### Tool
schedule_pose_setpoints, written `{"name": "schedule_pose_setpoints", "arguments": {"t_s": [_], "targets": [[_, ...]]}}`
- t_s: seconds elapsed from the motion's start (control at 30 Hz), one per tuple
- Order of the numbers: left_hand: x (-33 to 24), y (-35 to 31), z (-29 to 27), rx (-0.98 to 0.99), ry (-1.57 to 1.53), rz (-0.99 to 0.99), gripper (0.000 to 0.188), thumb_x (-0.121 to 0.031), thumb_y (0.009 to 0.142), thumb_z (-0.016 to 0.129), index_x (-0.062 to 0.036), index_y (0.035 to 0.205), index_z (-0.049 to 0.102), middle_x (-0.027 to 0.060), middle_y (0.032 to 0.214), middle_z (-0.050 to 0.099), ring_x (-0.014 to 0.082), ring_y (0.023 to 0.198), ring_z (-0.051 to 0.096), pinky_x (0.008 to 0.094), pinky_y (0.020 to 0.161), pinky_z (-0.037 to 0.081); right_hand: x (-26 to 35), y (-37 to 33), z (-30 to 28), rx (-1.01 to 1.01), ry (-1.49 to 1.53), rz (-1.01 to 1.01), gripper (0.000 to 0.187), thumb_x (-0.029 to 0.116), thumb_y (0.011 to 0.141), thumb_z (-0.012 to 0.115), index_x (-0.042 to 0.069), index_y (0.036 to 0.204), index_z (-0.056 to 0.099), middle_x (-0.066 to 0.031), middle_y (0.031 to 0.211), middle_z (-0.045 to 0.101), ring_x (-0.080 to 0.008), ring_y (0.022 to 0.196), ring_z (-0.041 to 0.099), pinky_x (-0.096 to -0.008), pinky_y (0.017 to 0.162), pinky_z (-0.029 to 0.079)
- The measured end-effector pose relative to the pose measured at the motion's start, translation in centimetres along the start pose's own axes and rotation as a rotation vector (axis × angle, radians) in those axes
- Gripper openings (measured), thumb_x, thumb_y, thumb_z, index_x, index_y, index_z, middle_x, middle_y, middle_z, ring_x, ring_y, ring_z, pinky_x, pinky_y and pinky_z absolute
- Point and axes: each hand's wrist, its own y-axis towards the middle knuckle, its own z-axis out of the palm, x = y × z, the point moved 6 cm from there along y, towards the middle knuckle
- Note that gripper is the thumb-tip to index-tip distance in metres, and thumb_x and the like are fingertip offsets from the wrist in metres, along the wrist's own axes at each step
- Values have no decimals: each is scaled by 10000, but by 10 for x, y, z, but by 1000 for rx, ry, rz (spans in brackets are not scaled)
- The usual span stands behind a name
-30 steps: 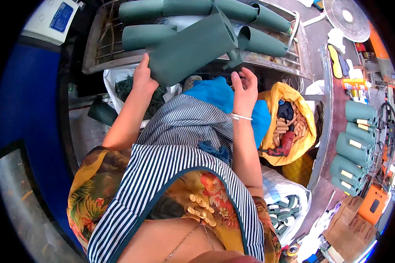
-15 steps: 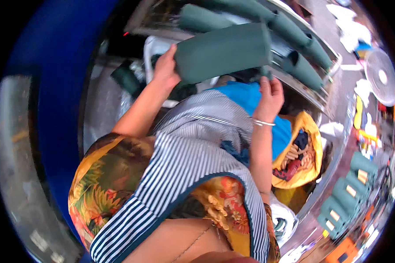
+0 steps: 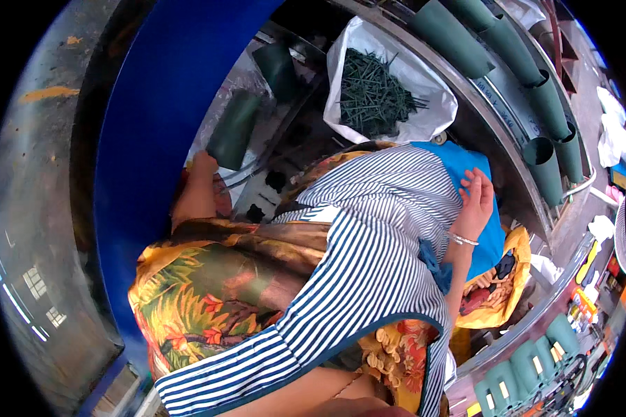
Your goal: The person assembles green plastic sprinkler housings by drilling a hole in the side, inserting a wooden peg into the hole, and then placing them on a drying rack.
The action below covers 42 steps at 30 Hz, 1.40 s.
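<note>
Low at the left, my left hand (image 3: pixel 203 167) is closed at the near end of a dark green plastic cylinder (image 3: pixel 235 131). The cylinder leans up and away from me, over clear plastic film. Another green cylinder (image 3: pixel 277 71) lies just beyond it. My right hand (image 3: pixel 476 198), with a bracelet at the wrist, hovers over the blue cloth (image 3: pixel 492 240) at my lap. Its fingers are loosely bent and apart, with nothing visible in them.
A white sack (image 3: pixel 438 115) holds thin green plastic scraps (image 3: pixel 375 94). Several green cylinders (image 3: pixel 452 40) lie on a rack at the upper right. A blue panel (image 3: pixel 146 132) stands at left. On the right are a yellow bag (image 3: pixel 515 278) and a bench with green pieces (image 3: pixel 528 365).
The green cylinder has gone from in front of me down to the left in my left hand. My right hand has let go of its edge and drawn back. The view has turned left.
</note>
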Motion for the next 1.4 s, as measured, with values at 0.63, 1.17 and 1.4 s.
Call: {"name": "schedule_pose_setpoints", "arguments": {"t_s": [0.63,1.17,1.4], "targets": [[-158,-5,-23,-552,-14,202,771,-408,787,665,-23,1401,404,244,1322,534,368,1270,488,473,1075,358,28,-40,-5,150,-149,-14,226,175,978,563,19,1129,623,-51,1047,658,-89,858,585,-231,765,469],[-252,139,-138,-117,107,352,525,-509,912,518,-154,1299,540,209,1250,587,429,1076,590,519,915,456,61,-83,-42,79,-89,96,161,113,976,548,1,1068,618,-44,1005,641,-106,892,575,-245,795,472],[-149,-4,-114,-574,-440,17,284,-272,968,491,-42,1043,640,240,1009,636,423,967,597,480,825,464,74,-36,27,305,-151,-37,147,82,954,561,-6,1048,631,-44,979,650,-115,895,588,-253,791,484]]}}
